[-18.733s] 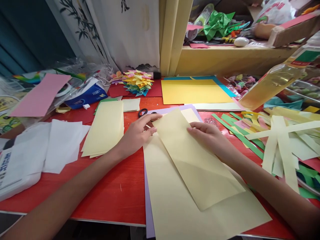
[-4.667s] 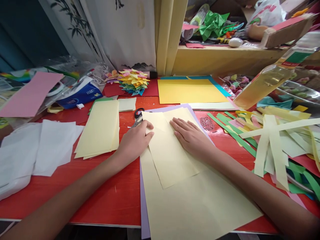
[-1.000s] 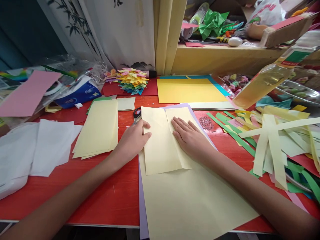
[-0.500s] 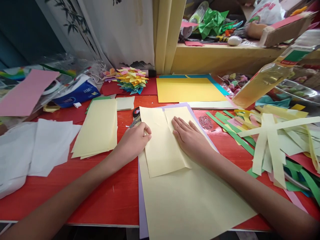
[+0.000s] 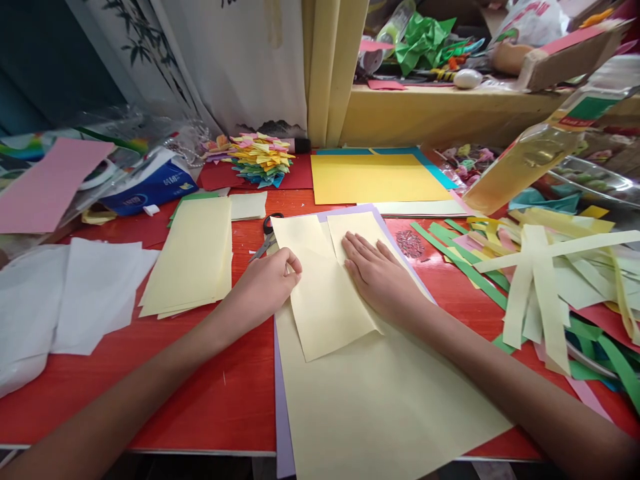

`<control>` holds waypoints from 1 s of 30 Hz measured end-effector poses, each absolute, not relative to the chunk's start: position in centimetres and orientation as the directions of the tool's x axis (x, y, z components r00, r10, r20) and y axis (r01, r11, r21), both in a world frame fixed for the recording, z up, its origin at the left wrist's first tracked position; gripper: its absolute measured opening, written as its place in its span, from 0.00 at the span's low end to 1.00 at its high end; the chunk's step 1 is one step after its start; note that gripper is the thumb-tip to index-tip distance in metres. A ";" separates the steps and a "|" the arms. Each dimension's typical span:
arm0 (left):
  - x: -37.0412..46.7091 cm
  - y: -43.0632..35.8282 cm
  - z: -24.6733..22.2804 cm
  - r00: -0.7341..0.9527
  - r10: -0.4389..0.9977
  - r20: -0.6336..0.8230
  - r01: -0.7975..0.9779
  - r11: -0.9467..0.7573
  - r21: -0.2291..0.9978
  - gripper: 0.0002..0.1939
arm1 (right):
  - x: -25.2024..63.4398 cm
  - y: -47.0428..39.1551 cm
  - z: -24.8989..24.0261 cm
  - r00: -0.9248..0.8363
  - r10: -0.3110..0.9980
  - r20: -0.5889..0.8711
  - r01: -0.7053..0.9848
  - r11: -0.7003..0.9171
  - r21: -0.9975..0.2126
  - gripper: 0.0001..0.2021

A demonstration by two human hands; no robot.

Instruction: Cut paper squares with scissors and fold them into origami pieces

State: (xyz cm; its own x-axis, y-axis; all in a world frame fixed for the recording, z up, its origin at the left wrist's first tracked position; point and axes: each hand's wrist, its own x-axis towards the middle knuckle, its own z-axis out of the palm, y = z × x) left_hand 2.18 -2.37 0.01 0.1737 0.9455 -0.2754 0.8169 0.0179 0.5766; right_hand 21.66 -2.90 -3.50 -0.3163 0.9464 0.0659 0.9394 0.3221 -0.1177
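My left hand point(image 5: 277, 277) pinches the left edge of a pale yellow paper piece point(image 5: 333, 303). My right hand point(image 5: 383, 273) lies flat, fingers stretched, on the neighbouring pale yellow part point(image 5: 336, 227). A split runs down between the two parts, and they still seem joined near the lower end, by the right wrist. Beneath lies a large pale yellow sheet point(image 5: 385, 400), with a lilac sheet point(image 5: 285, 413) showing under it. Scissors point(image 5: 265, 238) with dark handles rest just beyond my left hand, partly covered by paper.
A stack of pale yellow rectangles point(image 5: 193, 260) and white tissues point(image 5: 97, 287) lie at left. Paper strips point(image 5: 540, 287) pile up at right, near a tilted bottle point(image 5: 530, 157). At the back are yellow card point(image 5: 380, 179) and a folded-paper bundle point(image 5: 263, 160).
My left hand has drawn the left paper part slightly left, and that part has turned a little, widening the gap at its top. The right hand stays in place.
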 end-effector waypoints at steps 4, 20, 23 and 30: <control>2.1 -2.4 0.2 0.169 0.948 -0.271 0.816 0.020 0.577 0.05 | 21.8 -2.8 -3.5 -0.321 0.945 0.065 0.935 0.328 -0.134 0.25; 1.6 -1.3 -0.6 0.186 0.962 -0.199 0.816 -0.039 0.576 0.10 | 21.7 -2.8 -3.9 -0.362 0.928 0.090 0.922 0.371 -0.113 0.25; 1.7 -1.4 -0.5 0.190 0.956 -0.224 0.813 -0.025 0.582 0.10 | 21.6 -2.9 -3.8 -0.359 0.929 0.093 0.924 0.368 -0.105 0.25; 1.9 -1.8 -0.1 0.196 0.947 -0.255 0.823 -0.017 0.568 0.11 | 21.6 -3.2 -3.5 -0.353 0.931 0.087 0.925 0.362 -0.118 0.25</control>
State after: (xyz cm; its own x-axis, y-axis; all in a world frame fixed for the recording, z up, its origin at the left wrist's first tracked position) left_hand 1.93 -1.78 -0.07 0.1960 0.9469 -0.2551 0.8230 -0.0174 0.5677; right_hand 21.56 -3.15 -3.52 -0.3534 0.9315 0.0867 0.9248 0.3618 -0.1178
